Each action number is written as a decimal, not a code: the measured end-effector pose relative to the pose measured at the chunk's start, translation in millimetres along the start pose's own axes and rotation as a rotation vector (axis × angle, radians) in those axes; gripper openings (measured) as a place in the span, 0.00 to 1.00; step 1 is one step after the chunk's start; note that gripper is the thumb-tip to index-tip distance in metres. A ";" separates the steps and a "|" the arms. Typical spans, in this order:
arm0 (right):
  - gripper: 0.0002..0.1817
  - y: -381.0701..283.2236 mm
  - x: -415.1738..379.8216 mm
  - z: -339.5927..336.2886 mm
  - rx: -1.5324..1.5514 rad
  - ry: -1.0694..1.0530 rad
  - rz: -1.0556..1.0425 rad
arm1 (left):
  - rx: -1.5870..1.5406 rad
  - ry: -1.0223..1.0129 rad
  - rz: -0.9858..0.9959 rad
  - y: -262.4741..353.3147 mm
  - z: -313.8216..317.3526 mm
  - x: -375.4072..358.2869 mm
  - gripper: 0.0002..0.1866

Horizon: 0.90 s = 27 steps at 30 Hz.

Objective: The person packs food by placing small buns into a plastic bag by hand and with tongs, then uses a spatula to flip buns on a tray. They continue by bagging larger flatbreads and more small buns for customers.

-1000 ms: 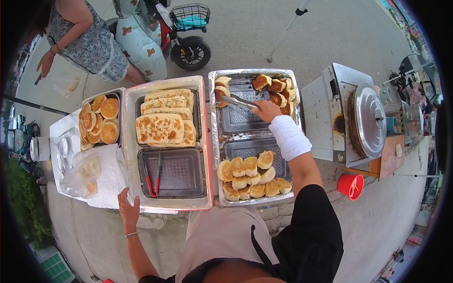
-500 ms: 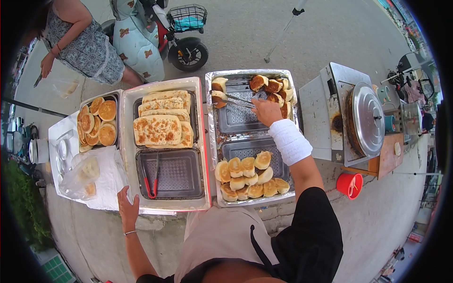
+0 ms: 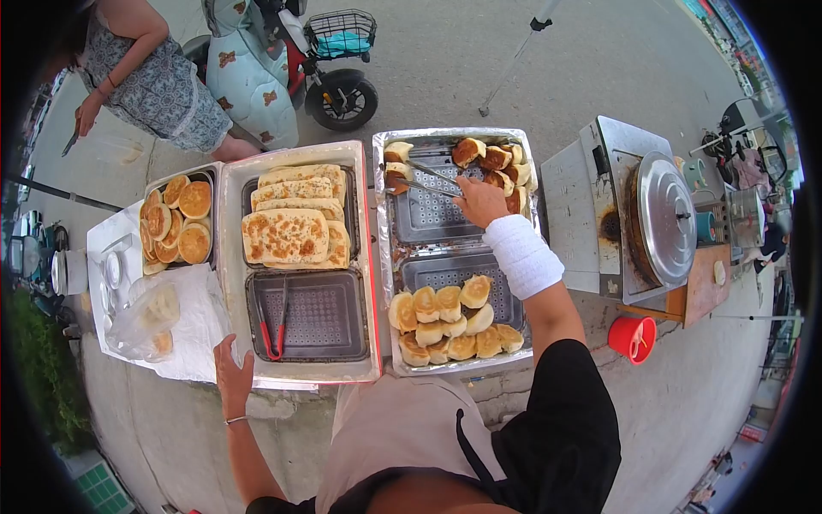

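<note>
My right hand (image 3: 481, 201), with a white wristband (image 3: 524, 255) behind it, grips metal tongs (image 3: 435, 182) over the upper dark tray (image 3: 428, 218). The tongs' arms are spread, with their tips beside the browned buns (image 3: 397, 167) at that tray's left side. More browned buns (image 3: 495, 158) sit at its right. Below, a second tray holds several pale pan-fried buns (image 3: 449, 302). My left hand (image 3: 233, 374) has its fingers apart near the white paper (image 3: 201, 317), beside the pale box (image 3: 321, 371). Red-handled tongs (image 3: 274, 336) lie in that box's lower tray.
Flatbreads (image 3: 287, 236) are stacked in the left box, with round cakes (image 3: 193, 200) farther left. A plastic bag (image 3: 141, 330) lies on the paper. To the right stand a lidded griddle (image 3: 668, 218) and a red bucket (image 3: 632, 339). A person (image 3: 145, 68) stands beyond, near a scooter (image 3: 341, 98).
My right hand has shifted very slightly left with the tongs, whose tips stay beside the left buns. The left hand is nearly still.
</note>
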State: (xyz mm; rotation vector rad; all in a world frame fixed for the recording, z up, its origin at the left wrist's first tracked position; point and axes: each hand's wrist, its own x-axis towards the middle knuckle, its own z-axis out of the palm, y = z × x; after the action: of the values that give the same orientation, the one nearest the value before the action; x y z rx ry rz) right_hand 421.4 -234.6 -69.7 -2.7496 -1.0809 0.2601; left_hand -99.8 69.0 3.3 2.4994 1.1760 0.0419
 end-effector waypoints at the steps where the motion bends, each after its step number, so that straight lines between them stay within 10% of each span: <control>1: 0.23 -0.9 -0.9 -0.3 0.001 -0.010 0.007 | 0.004 0.006 0.003 -0.8 0.8 -0.5 0.27; 15: 0.20 70.6 -49.5 42.0 0.425 0.098 0.457 | -0.056 -0.014 -0.044 -7.2 3.7 -4.1 0.27; 27: 0.17 85.5 -54.5 53.1 0.459 0.259 0.395 | -0.046 -0.006 0.005 -17.7 5.8 -5.5 0.27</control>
State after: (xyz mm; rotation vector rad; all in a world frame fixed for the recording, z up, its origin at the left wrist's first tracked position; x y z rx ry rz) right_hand 426.2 -328.4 -135.1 -2.4589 -0.3516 0.1684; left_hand -115.3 73.3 -7.5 2.4612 1.1536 0.0624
